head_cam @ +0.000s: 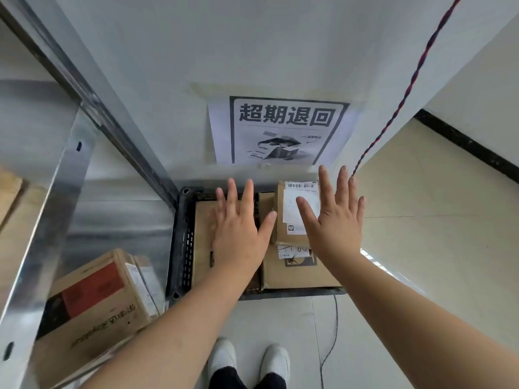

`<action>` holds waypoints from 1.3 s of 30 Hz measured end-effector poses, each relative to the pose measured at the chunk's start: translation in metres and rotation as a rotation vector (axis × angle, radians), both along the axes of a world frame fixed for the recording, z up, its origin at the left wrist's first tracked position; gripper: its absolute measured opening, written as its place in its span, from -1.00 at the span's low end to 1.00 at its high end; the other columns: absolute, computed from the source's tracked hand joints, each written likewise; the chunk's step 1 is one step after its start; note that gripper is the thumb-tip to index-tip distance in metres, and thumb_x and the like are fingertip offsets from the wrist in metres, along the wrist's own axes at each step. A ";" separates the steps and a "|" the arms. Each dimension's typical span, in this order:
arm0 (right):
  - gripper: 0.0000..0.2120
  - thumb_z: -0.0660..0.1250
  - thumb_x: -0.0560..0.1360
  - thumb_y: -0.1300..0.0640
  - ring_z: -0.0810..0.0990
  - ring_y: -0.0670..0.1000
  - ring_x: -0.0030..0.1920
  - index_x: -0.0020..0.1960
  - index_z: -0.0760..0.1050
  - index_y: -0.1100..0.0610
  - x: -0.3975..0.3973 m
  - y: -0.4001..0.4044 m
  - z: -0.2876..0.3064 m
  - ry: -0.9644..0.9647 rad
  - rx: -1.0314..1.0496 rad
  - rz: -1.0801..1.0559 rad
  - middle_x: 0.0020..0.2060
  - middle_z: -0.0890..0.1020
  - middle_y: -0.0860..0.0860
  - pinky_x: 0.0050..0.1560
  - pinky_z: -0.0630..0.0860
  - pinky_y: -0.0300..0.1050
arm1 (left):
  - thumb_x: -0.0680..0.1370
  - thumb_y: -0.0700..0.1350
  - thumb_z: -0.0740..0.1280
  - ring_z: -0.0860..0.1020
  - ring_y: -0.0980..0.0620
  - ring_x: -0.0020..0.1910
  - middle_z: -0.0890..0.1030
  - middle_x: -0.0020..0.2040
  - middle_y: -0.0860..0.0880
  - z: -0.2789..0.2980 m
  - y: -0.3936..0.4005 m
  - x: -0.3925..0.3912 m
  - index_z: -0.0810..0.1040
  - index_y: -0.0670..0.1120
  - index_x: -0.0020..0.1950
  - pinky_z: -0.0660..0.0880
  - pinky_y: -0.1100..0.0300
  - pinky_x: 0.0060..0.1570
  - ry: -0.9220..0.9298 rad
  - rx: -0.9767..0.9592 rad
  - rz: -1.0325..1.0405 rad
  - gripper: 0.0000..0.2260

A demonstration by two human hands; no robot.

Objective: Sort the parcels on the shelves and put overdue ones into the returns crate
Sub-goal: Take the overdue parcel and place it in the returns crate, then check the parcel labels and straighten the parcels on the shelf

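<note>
A black plastic returns crate (pixel 184 242) stands on the floor against the wall, under a printed paper sign (pixel 280 130). Inside it lie several cardboard parcels: a flat brown one (pixel 203 242) on the left, a larger box (pixel 297 273) on the right, and a small parcel with a white label (pixel 292 211) on top of that box. My left hand (pixel 238 228) hovers over the left parcel, fingers straight and spread, holding nothing. My right hand (pixel 334 211) is spread flat above the small labelled parcel, also holding nothing.
A metal shelf unit (pixel 56 175) fills the left side. On its lower shelf sits a cardboard box with a red panel (pixel 95 299). A red-blue twisted cable (pixel 393 119) hangs down the wall at right. A thin black wire (pixel 332 332) runs across the floor beside my white shoes (pixel 250 360).
</note>
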State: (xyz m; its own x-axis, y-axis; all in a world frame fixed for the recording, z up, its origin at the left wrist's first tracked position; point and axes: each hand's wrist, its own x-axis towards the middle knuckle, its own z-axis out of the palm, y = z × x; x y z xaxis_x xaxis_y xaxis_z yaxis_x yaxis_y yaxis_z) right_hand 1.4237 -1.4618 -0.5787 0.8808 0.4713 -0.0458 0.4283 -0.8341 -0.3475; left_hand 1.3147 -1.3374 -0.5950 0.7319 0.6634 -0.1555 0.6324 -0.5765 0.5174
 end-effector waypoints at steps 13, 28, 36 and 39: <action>-0.39 -0.22 0.58 -0.36 -0.35 -0.01 0.57 0.56 -0.31 -0.27 -0.082 -0.042 0.101 -0.119 -0.100 0.029 0.59 -0.31 -0.09 0.53 -0.35 0.09 | 0.55 0.36 -0.07 -0.26 -0.15 0.57 -0.33 0.58 -0.04 0.090 -0.018 -0.078 -0.26 0.13 0.58 -0.21 -0.11 0.52 0.036 0.210 -0.070 -0.30; -0.40 -0.26 0.56 -0.39 -0.42 -0.01 0.55 0.51 -0.42 -0.33 -0.303 -0.184 0.191 -0.193 0.042 0.262 0.56 -0.38 -0.11 0.54 -0.35 0.12 | 0.56 0.36 0.02 -0.14 -0.14 0.59 -0.21 0.60 -0.05 0.195 -0.151 -0.305 -0.14 0.09 0.60 -0.09 -0.12 0.51 -0.127 0.462 -0.023 -0.29; -0.40 -0.23 0.57 -0.39 -0.45 -0.01 0.54 0.48 -0.46 -0.33 -0.410 -0.111 0.267 -0.332 0.149 0.623 0.54 -0.40 -0.12 0.51 -0.42 0.08 | 0.53 0.35 0.06 0.02 -0.23 0.57 -0.01 0.61 -0.15 0.276 -0.100 -0.437 0.02 0.03 0.60 0.09 -0.23 0.46 -0.207 0.652 0.217 -0.27; -0.39 -0.19 0.59 -0.39 -0.47 -0.01 0.53 0.50 -0.45 -0.31 -0.453 -0.067 0.297 -0.362 0.200 0.723 0.53 -0.42 -0.11 0.52 -0.40 0.09 | 0.53 0.38 0.03 0.00 -0.21 0.58 -0.03 0.62 -0.13 0.305 -0.063 -0.497 0.00 0.05 0.60 0.05 -0.22 0.48 -0.168 0.715 0.318 -0.27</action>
State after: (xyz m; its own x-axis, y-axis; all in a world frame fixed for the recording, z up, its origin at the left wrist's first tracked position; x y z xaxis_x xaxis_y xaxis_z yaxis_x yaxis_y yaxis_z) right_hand 0.9706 -1.5285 -0.2814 0.3018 0.8955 0.3270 0.9485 -0.2474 -0.1979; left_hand 0.8174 -1.4000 -0.2895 0.4671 0.7415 0.4816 0.7685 -0.6098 0.1936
